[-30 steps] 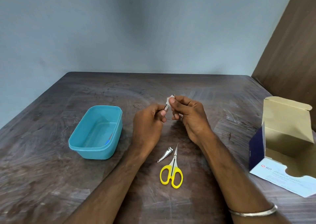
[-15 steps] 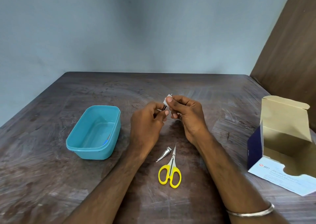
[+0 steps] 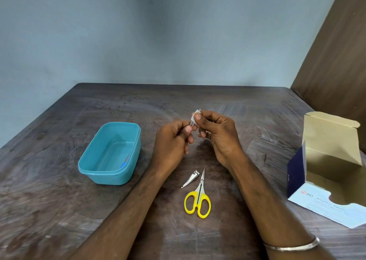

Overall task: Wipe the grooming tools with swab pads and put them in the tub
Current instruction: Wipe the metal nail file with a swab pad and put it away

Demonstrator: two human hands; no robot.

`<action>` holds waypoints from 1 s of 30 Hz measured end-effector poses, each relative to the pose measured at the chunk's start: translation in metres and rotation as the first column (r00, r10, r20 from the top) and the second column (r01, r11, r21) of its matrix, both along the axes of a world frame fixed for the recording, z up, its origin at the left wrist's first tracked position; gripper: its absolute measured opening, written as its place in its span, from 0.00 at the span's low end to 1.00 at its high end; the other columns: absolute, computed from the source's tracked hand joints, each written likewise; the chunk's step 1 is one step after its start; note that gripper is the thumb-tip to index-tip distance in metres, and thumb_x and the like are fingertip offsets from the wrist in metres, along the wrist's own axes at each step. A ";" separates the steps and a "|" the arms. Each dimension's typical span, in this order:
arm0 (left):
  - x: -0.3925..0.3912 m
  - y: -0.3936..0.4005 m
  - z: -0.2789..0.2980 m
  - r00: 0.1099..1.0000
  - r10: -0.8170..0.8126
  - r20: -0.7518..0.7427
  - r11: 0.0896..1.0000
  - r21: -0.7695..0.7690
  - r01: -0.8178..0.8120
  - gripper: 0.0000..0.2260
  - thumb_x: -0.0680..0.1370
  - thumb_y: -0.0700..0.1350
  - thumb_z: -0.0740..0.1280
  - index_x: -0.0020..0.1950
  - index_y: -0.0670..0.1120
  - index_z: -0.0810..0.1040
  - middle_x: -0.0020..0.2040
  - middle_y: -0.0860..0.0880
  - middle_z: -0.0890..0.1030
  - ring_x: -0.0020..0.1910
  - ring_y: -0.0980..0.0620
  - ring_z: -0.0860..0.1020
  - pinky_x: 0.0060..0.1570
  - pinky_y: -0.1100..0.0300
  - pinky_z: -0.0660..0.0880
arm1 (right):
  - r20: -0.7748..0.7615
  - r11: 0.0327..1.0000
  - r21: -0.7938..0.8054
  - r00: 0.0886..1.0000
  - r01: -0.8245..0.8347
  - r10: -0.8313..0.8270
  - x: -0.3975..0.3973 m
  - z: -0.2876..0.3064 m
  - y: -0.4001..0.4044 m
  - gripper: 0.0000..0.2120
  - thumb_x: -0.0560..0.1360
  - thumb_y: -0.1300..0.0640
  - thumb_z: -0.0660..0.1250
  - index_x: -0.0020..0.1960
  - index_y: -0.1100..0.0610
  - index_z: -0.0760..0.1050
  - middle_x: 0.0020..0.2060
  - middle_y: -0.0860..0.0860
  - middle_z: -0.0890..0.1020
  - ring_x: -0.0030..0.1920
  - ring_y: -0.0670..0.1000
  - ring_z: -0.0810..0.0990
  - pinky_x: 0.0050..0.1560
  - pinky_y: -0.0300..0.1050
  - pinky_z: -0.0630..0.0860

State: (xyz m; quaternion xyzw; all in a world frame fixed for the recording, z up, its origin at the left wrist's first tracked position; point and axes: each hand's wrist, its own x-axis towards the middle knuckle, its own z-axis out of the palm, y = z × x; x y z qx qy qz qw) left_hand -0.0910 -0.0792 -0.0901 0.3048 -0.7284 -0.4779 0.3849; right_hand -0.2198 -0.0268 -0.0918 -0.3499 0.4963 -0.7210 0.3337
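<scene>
Right hand (image 3: pixel 215 133) has slid the small white swab pad (image 3: pixel 195 117) slightly further up the thin metal tool (image 3: pixel 191 124) pinched by the left hand (image 3: pixel 172 142); both hands sit marginally lower-left than before.

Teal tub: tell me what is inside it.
In the teal tub, one slim item with a blue end leans against the right wall. The near wall hides the floor just behind it.

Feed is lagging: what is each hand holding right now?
Left hand: pinches a small metal tool.
Right hand: pinches a white swab pad around the tool's tip.
</scene>
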 end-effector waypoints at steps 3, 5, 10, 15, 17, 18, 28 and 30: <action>0.000 0.002 0.004 0.998 -0.015 -0.056 0.997 0.079 0.019 0.08 0.82 0.39 0.62 0.50 0.45 0.82 0.33 0.48 0.81 0.27 0.52 0.75 0.28 0.57 0.75 | 0.010 1.000 0.010 1.000 0.006 -0.006 -0.001 -0.002 -0.001 0.04 0.75 0.58 0.73 0.48 0.58 0.85 0.35 0.51 0.83 0.31 0.45 0.72 0.38 0.43 0.72; 0.000 0.004 0.005 0.998 0.008 -0.069 0.994 0.109 0.000 0.07 0.82 0.40 0.63 0.52 0.45 0.81 0.35 0.46 0.83 0.28 0.51 0.77 0.29 0.59 0.76 | 0.007 0.999 0.028 0.999 0.033 -0.033 -0.003 -0.003 -0.001 0.05 0.74 0.58 0.73 0.49 0.57 0.85 0.37 0.50 0.83 0.32 0.47 0.73 0.38 0.44 0.73; -0.001 0.001 0.004 0.993 0.080 -0.088 0.988 0.138 -0.068 0.05 0.81 0.41 0.66 0.54 0.45 0.80 0.35 0.48 0.84 0.30 0.52 0.81 0.32 0.59 0.79 | 0.101 0.990 0.052 0.985 0.134 -0.139 -0.006 -0.003 -0.003 0.06 0.74 0.58 0.74 0.50 0.57 0.84 0.38 0.50 0.85 0.32 0.47 0.76 0.36 0.47 0.74; 0.001 0.004 0.009 0.983 0.152 -0.106 0.983 0.121 -0.139 0.03 0.79 0.43 0.69 0.51 0.48 0.81 0.38 0.49 0.85 0.36 0.53 0.84 0.35 0.62 0.81 | 0.181 0.987 0.061 0.971 0.146 -0.155 -0.008 -0.003 -0.003 0.06 0.74 0.59 0.74 0.51 0.57 0.83 0.48 0.55 0.87 0.39 0.51 0.84 0.35 0.46 0.76; 0.003 0.007 0.014 0.976 0.183 -0.118 0.979 0.114 -0.170 0.03 0.77 0.44 0.71 0.49 0.50 0.83 0.39 0.51 0.85 0.38 0.52 0.84 0.37 0.62 0.81 | 0.176 0.988 0.062 0.973 0.142 -0.151 -0.007 -0.001 0.000 0.08 0.74 0.59 0.74 0.52 0.58 0.83 0.49 0.57 0.87 0.40 0.52 0.84 0.36 0.46 0.77; 0.005 0.008 0.018 0.972 0.198 -0.127 0.977 0.111 -0.184 0.03 0.76 0.44 0.72 0.48 0.52 0.83 0.39 0.52 0.85 0.37 0.54 0.84 0.37 0.62 0.81 | 0.172 0.988 0.060 0.974 0.141 -0.149 -0.006 0.000 0.000 0.08 0.74 0.60 0.74 0.52 0.59 0.82 0.48 0.56 0.87 0.39 0.51 0.83 0.36 0.45 0.77; 0.062 0.002 0.077 0.951 0.309 -0.015 0.946 -0.096 -0.309 0.05 0.70 0.45 0.78 0.37 0.54 0.85 0.30 0.54 0.84 0.30 0.56 0.79 0.38 0.55 0.80 | 0.217 1.000 -0.012 0.976 0.024 -0.021 -0.002 0.005 0.003 0.11 0.75 0.67 0.70 0.57 0.60 0.80 0.39 0.54 0.84 0.38 0.52 0.85 0.41 0.45 0.84; 0.080 -0.008 0.086 0.922 0.372 0.111 0.923 -0.148 -0.355 0.05 0.69 0.46 0.78 0.35 0.53 0.84 0.30 0.51 0.84 0.31 0.53 0.81 0.38 0.53 0.81 | 0.235 1.000 0.001 0.972 0.025 -0.025 0.000 0.007 0.003 0.06 0.75 0.67 0.70 0.52 0.61 0.80 0.38 0.55 0.85 0.38 0.52 0.87 0.38 0.44 0.84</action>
